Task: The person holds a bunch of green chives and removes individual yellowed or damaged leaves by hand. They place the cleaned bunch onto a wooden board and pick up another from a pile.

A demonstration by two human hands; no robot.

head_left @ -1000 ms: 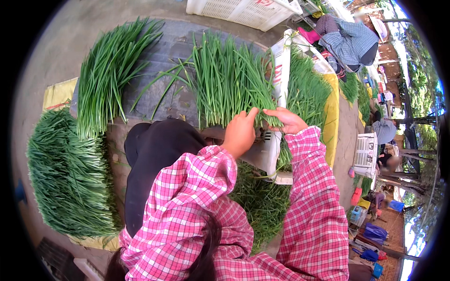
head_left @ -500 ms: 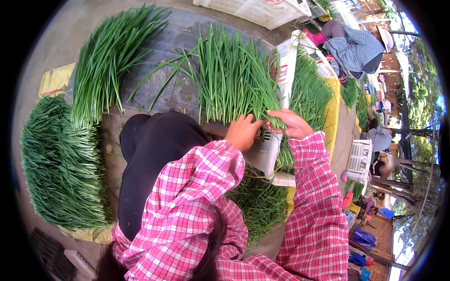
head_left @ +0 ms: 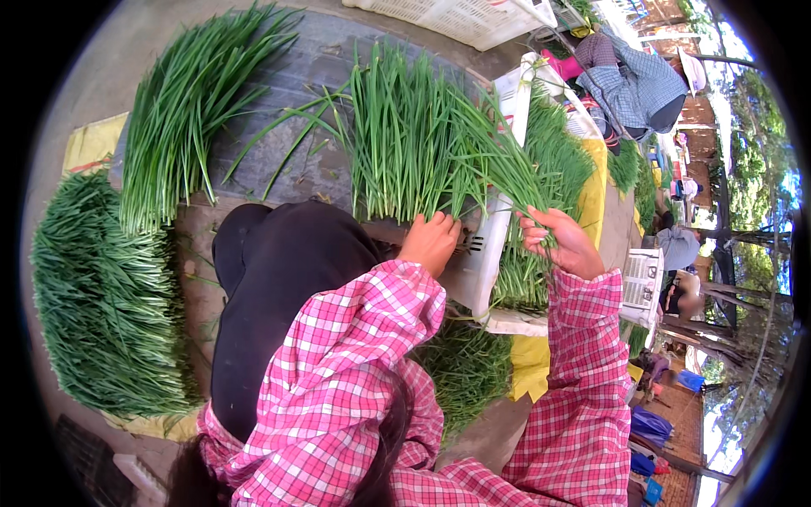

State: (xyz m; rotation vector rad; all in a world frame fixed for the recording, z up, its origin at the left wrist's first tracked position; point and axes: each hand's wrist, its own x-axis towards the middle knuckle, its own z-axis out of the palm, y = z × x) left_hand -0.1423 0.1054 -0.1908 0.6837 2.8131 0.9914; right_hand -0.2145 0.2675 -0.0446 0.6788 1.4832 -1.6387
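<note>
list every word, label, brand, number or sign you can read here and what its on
None can be read clearly.
Near white crate: a red marking on its side, partly covered by green stalks, not legible.
Farther white crate at right: dark marks, too small to tell whether they are lettering.

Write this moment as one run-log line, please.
left hand: at base of larger green bunch | right hand: holding small green bunch | nearby: white crate
</note>
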